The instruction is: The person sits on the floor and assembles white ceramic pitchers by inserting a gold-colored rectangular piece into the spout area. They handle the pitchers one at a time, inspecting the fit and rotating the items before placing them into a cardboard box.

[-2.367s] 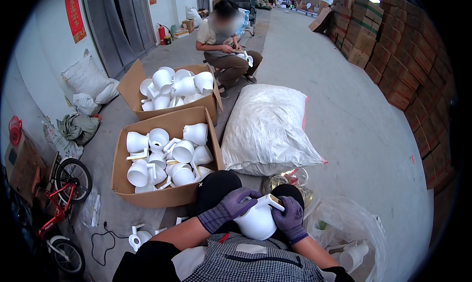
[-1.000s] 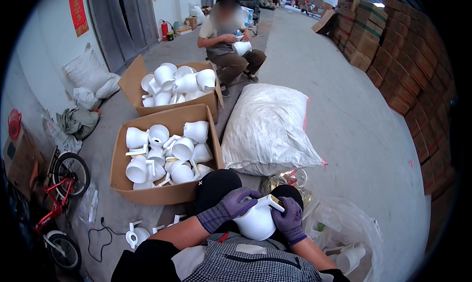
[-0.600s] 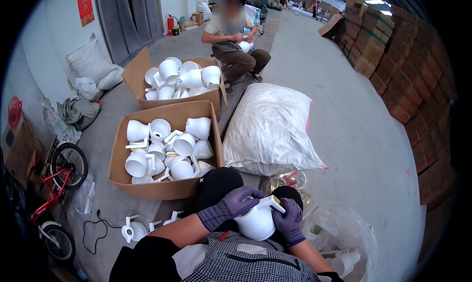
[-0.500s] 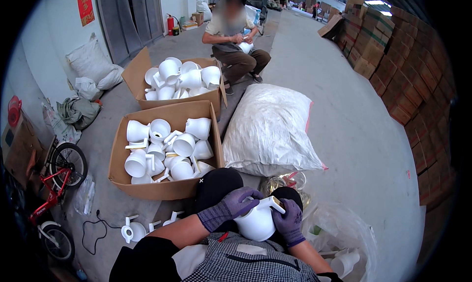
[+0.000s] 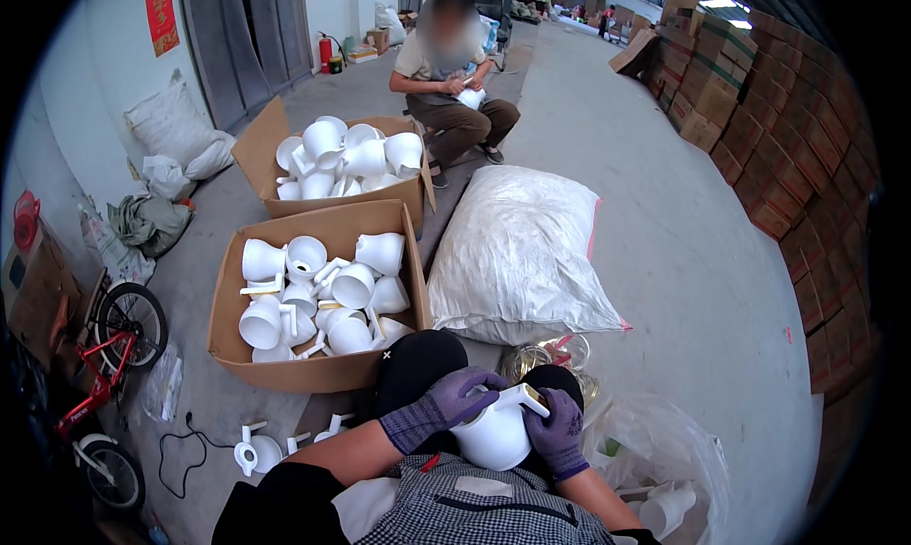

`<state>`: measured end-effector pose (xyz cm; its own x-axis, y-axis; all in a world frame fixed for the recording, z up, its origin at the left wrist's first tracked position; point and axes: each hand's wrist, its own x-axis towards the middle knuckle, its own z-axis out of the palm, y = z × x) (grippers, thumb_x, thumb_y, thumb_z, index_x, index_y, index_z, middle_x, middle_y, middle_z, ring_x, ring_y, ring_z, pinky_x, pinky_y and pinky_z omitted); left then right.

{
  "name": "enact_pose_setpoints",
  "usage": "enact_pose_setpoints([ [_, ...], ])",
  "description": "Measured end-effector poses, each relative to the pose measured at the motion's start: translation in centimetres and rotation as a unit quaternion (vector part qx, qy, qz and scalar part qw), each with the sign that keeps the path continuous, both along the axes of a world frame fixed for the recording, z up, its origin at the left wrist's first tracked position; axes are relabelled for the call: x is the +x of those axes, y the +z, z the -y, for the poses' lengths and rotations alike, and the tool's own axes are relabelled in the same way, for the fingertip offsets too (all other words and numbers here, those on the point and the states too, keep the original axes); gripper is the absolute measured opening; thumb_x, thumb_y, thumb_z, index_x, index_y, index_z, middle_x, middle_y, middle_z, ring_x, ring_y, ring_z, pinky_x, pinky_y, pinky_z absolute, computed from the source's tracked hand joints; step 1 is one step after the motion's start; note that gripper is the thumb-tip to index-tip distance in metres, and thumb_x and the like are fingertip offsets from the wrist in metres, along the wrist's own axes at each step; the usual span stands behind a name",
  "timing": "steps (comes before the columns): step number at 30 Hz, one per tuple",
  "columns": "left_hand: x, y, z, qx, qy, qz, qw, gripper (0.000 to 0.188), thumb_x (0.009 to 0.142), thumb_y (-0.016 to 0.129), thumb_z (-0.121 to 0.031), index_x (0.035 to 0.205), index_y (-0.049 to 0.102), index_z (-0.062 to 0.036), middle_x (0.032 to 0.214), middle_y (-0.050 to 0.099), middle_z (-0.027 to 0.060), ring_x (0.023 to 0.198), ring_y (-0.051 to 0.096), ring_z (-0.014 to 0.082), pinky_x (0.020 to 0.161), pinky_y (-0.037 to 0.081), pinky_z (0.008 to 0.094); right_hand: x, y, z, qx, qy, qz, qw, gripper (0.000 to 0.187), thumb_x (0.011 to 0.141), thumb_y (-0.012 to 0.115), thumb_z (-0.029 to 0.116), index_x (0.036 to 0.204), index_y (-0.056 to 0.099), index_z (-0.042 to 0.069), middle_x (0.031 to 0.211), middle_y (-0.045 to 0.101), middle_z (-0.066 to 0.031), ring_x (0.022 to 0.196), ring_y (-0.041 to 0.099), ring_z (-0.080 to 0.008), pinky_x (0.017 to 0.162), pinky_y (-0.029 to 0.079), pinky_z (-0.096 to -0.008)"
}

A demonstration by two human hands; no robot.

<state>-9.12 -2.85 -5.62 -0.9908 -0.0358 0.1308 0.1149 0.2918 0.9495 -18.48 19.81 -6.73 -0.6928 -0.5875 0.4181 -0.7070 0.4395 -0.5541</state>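
A white plastic jug body with an angular handle rests in my lap between my knees. My left hand, in a purple glove, is closed over its rim, with the fingers reaching toward the base of the handle. On the other side my gloved right hand wraps the jug's side, its thumb and fingers near the handle's yellowish end. The rim is partly hidden by my left hand. Several similar white jugs lie in the open cardboard box beyond my left knee.
A second box of white jugs stands behind. A bulging white sack lies ahead; golden rings sit by my right knee. At right is a clear bag with white parts. A seated co-worker handles a white piece.
My hands keep nearly the same hold on the jug. The co-worker's hands and white piece have shifted slightly, and the whole view has moved a little.
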Motion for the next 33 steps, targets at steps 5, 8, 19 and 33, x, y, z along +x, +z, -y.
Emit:
enact_pose_setpoints([
  [5,0.09,0.16,-0.05,-0.019,0.005,-0.003,1.0,0.033,0.091,0.065,-0.025,0.117,0.068,-0.0038,0.105,0.067,0.0146,0.1,0.066,0.0273,0.092,0.051,0.0381,0.08,0.07,0.04,-0.004,-0.001,-0.002,1.0,0.031,0.074,0.074,0.02,0.099,0.065,0.004,0.086,0.064,-0.0125,0.079,0.064,-0.0333,0.07,0.051,-0.0438],
  [8,0.06,-0.02,-0.03,-0.02,0.005,0.005,1.0,0.033,0.091,0.065,-0.025,0.117,0.068,-0.0042,0.105,0.068,0.0147,0.101,0.066,0.0278,0.092,0.051,0.0385,0.08,0.04,0.0,0.002,-0.003,0.004,1.0,0.032,0.074,0.074,0.02,0.1,0.065,0.004,0.086,0.064,-0.0126,0.079,0.064,-0.0334,0.071,0.051,-0.0438],
  [19,-0.04,-0.11,-0.14,-0.027,0.007,0.01,1.0,0.032,0.092,0.065,-0.025,0.117,0.068,-0.0047,0.106,0.068,0.0144,0.101,0.066,0.0288,0.092,0.051,0.0395,0.14,0.39,-0.04,0.018,-0.007,0.024,1.0,0.035,0.072,0.077,0.018,0.102,0.066,0.002,0.09,0.066,-0.0155,0.084,0.066,-0.0351,0.076,0.053,-0.0425],
  [33,-0.17,-0.4,-0.12,-0.033,0.009,0.004,0.999,0.032,0.091,0.067,-0.022,0.117,0.068,-0.004,0.105,0.068,0.0138,0.099,0.066,0.0264,0.091,0.052,0.0374,0.09,0.31,-0.08,0.017,-0.004,0.019,1.0,0.035,0.073,0.075,0.02,0.102,0.065,0.003,0.088,0.065,-0.0137,0.082,0.065,-0.0339,0.074,0.052,-0.043],
])
